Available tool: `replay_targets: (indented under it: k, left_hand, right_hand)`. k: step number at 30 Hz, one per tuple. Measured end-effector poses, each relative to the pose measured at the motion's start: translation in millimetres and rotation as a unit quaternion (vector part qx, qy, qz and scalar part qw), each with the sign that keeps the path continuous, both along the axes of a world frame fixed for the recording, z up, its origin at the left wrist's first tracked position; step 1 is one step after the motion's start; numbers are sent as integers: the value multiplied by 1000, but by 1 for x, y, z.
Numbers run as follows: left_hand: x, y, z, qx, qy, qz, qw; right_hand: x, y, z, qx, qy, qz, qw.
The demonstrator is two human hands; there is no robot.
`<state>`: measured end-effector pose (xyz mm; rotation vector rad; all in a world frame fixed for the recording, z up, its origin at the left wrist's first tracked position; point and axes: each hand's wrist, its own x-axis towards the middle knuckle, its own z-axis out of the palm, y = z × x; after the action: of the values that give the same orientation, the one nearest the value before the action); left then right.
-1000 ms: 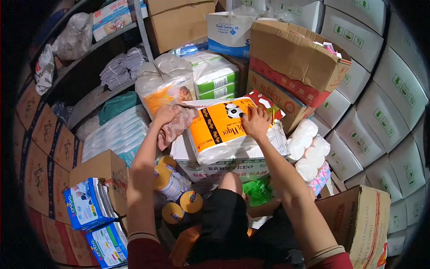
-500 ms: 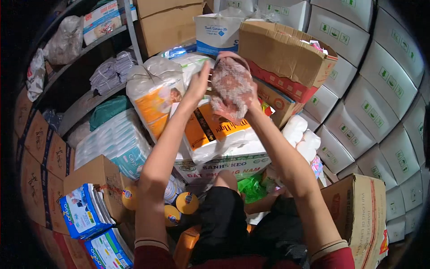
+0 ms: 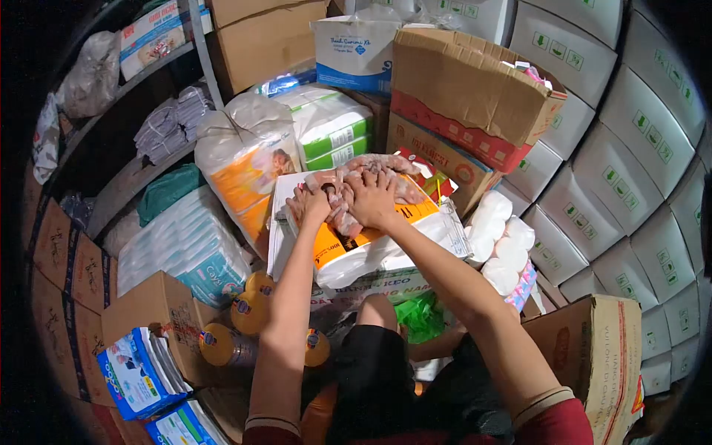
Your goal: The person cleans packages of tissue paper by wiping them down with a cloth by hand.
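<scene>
A pinkish, mottled cloth [image 3: 400,166] lies crumpled over an orange-and-white plastic-wrapped pack [image 3: 348,259], which rests on a white box [image 3: 356,288] with "BANH KEO" lettering. My right hand [image 3: 373,199] presses flat on the cloth with its fingers spread. At the cloth's left edge, my left hand [image 3: 308,206] lies palm down with its fingers apart, touching the cloth and the pack's top. Part of the cloth is hidden under both hands.
Behind stand a green-and-white tissue pack [image 3: 334,122], another orange pack [image 3: 248,167] and an open cardboard carton [image 3: 475,89]. White rolls [image 3: 500,237] are at the right, yellow-lidded jars [image 3: 248,311] at the left. White cartons [image 3: 615,178] form a wall.
Both hands have come down from above the pack with the cloth. The cloth, held up in my right hand before, now lies on the pack under spread fingers.
</scene>
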<state>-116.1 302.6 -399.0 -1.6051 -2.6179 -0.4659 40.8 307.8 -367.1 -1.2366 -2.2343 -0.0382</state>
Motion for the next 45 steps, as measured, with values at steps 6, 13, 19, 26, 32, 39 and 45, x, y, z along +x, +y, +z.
replay_targets:
  k: [6,13,19,26,32,39,45]
  left_hand:
    - [10,-10,33,8,-126,27,992]
    - [16,-17,39,47,-103,32,993]
    - [21,-18,41,50,-113,35,992]
    - [19,-16,38,34,-109,43,993]
    - [21,-15,41,26,-104,41,993]
    - [22,-17,39,62,-90,31,994]
    - [15,-12,32,87,-107,23,990]
  right_hand:
    - [-17,44,18,-67,-54,-4,996]
    - [-20,95,35,-174,-78,-59,980]
    - [4,126,25,-253,-9,-119,960]
    - [48,131,-5,-185,193,-153,951]
    - [96,106,-17,-207,197,-159,945]
    - [140,62,-14,-206,139,-142,958]
    - [185,35,-30,-189,128,-135,964]
